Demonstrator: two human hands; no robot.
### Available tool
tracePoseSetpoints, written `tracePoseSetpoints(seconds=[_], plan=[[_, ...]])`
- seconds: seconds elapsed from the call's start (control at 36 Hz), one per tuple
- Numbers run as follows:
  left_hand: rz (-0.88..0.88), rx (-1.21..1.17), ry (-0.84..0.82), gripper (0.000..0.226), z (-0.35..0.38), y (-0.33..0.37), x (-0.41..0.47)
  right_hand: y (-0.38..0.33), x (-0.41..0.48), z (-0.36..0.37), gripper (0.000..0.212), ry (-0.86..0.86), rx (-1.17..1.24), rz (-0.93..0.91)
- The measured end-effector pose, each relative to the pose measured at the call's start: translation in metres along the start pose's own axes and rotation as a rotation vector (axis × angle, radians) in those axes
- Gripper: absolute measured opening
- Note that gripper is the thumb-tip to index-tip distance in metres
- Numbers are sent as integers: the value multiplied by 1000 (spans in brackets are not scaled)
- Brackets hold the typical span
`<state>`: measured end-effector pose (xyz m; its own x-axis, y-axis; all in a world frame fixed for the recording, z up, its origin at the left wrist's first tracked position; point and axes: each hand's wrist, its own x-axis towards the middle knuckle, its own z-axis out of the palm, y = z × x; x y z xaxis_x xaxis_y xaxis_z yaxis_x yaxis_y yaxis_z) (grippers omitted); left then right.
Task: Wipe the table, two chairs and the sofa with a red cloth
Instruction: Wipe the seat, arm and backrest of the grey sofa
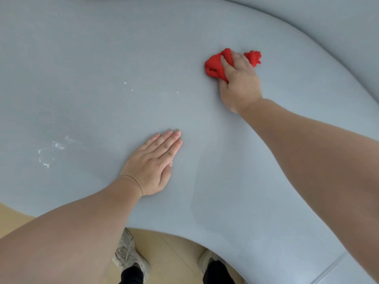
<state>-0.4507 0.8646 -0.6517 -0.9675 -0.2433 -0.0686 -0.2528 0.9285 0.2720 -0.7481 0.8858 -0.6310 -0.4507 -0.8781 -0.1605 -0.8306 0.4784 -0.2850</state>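
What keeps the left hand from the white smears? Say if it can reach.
Probably yes: the left hand lies flat, holding nothing, and only bare blue surface separates it from the white smears.

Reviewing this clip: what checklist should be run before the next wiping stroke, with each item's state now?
1. The right hand grips the cloth: ok.
2. The cloth lies on the surface: ok.
3. The left hand is flat on the surface, apart from the cloth: ok.
4. The white marks are wiped off: not ok, they show beyond the left hand.
5. The cloth is clean enough: cannot tell, its underside is hidden.
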Motion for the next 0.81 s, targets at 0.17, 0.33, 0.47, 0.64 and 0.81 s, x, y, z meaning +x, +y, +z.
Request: tracePoseSetpoints(seconds=[0.17,0.33,0.47,0.64,0.81], plan=[[-6,4,-16,57,-3,2,-1,-22,-26,13,55,10,10,-14],[-11,-16,-4,56,-8,3,-1,-37,-44,18,57,0,-8,-27],[-29,-128,51,51,-15,3,-6,-51,-65,22,58,-28,-4,-37],[-48,-130,41,49,-25,-10,-36,-63,-86,26,60,-60,8,-64],[-73,-119,28,48,-30,-21,-77,-82,-120,36,64,-90,58,-91]])
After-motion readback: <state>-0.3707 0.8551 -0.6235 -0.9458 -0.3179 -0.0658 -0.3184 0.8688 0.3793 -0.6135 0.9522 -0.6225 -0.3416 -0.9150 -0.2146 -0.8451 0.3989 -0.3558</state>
